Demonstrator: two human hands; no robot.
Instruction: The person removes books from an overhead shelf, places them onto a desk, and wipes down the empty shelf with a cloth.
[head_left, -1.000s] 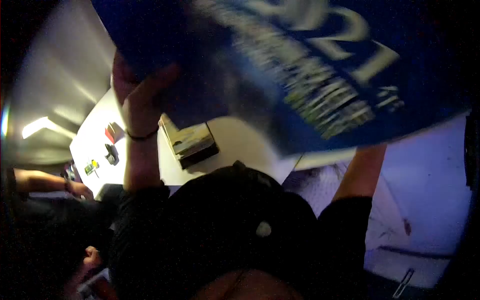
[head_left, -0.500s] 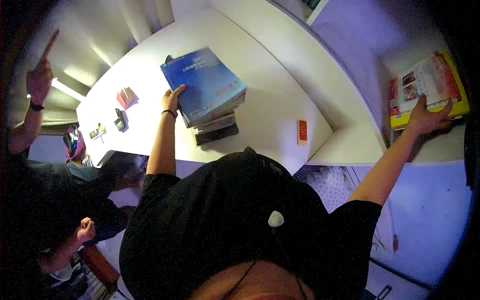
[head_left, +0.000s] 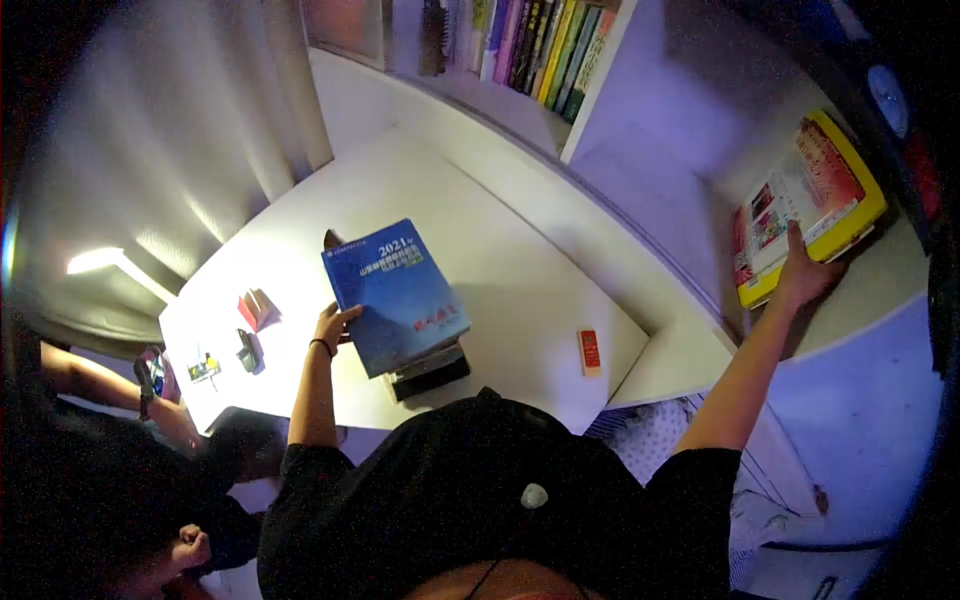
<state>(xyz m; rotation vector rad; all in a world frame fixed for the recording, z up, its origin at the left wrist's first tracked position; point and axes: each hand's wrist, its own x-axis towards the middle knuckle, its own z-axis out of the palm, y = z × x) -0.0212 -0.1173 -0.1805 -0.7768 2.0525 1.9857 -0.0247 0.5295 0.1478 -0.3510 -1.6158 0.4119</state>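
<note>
A large blue book with 2021 on its cover tops a stack of books over the white table. My left hand grips the left edge of this book, thumb on the cover and the other fingers mostly hidden. Beneath it shows a dark book. Far to the right, in a shelf compartment, lies a book with a red and white cover on something with a yellow border. My right hand holds its near edge, thumb on the cover, fingers partly hidden.
On the white table are a red and cream calculator-like object, a small red folded item, a black object and a lit lamp. Upright books fill a shelf behind. Another person's arm is at left.
The view has tilted up, bringing the shelf of upright books into sight. The other person's raised arm has come down toward the table. My hands stay at the same books.
</note>
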